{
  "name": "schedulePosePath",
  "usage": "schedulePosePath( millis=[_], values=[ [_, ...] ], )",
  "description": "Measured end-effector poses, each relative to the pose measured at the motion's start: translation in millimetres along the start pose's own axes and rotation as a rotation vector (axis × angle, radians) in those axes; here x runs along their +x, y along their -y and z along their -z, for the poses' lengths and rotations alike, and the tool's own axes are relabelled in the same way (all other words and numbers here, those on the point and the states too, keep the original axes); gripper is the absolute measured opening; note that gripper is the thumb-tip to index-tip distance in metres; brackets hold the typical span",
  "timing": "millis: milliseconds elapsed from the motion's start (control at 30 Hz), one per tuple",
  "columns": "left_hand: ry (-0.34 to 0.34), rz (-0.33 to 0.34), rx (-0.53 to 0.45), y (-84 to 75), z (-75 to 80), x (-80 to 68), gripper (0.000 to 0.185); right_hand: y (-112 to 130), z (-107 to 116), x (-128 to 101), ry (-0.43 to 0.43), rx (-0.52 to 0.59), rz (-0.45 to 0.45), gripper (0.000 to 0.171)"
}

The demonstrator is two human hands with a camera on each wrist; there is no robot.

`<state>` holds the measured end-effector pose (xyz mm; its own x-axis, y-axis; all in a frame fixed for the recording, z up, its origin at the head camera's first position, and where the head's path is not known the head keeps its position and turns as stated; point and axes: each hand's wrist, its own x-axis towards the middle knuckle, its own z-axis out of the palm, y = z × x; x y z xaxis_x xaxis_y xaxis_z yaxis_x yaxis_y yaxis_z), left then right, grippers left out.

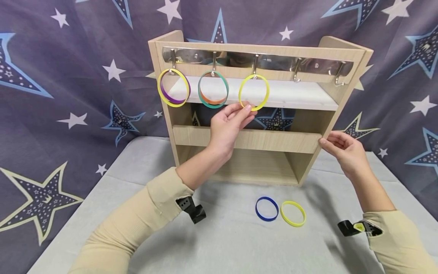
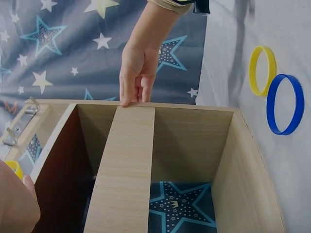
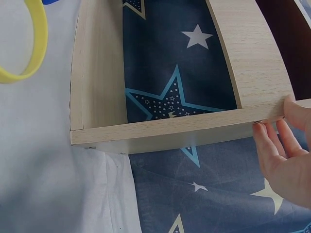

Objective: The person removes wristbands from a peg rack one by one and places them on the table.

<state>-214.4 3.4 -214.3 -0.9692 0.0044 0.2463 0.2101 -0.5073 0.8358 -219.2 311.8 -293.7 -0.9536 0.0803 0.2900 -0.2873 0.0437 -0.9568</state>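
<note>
Pinching the bottom of a yellow ring [image 1: 268,89] between thumb and fingertips, the left hand [image 1: 230,123] holds it at the 3rd of 5 hooks [image 1: 255,64], counted from the left; whether it sits over that hook, I cannot tell. The right hand [image 1: 349,152] grips the right side of the wooden unit [image 1: 260,48], thumb on its front edge and bent fingers against the outer face. Across the unit's top, a metal rail [image 1: 280,61] carries the hooks: the 1st bears a yellow band [image 1: 159,91] and a purple band [image 1: 173,101], the 2nd a teal band [image 1: 199,92] and an orange band [image 1: 213,102]. Inside, a white shelf [image 1: 294,93] floors the upper compartment and a crossboard [image 1: 280,140] runs below; the starry backdrop [image 1: 85,45] shows between these 2. Nearer, a blue band [image 1: 257,209] and another yellow band [image 1: 293,224] lie just beside each other on the pale tablecloth [image 1: 232,243]. Small crowns are printed within the backdrop's larger stars. On the right wrist's black device [image 1: 347,228], a yellow patch [image 1: 359,227] is too small to read.
</note>
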Motion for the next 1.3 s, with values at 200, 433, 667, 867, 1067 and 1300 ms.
schedulePosePath(
  millis=[200,433,667,867,1067,1300],
  values=[
    [0.016,-0.015,-0.003,-3.0,-0.5,-1.7,0.022,0,-1,0,-0.004,0.009,0.000,0.024],
    [0.024,-0.015,-0.024,-8.4,-1.7,-4.3,0.022,0,-3,0,0.000,0.021,0.003,0.024],
    [0.048,0.011,-0.056,-16.9,-3.5,-9.8,0.020,0,-3,-2,0.008,0.043,0.002,0.024],
    [0.130,0.042,0.006,-16.6,-0.2,-18.9,0.022,-1,-3,-3,0.003,0.031,0.001,0.024],
    [0.234,0.120,0.135,-8.6,6.4,-30.8,0.026,-2,-3,-4,0.000,0.046,0.009,0.025],
    [0.304,0.218,0.267,4.9,16.4,-39.1,0.029,0,-3,-3,-0.003,0.042,0.024,0.025]
  ],
)
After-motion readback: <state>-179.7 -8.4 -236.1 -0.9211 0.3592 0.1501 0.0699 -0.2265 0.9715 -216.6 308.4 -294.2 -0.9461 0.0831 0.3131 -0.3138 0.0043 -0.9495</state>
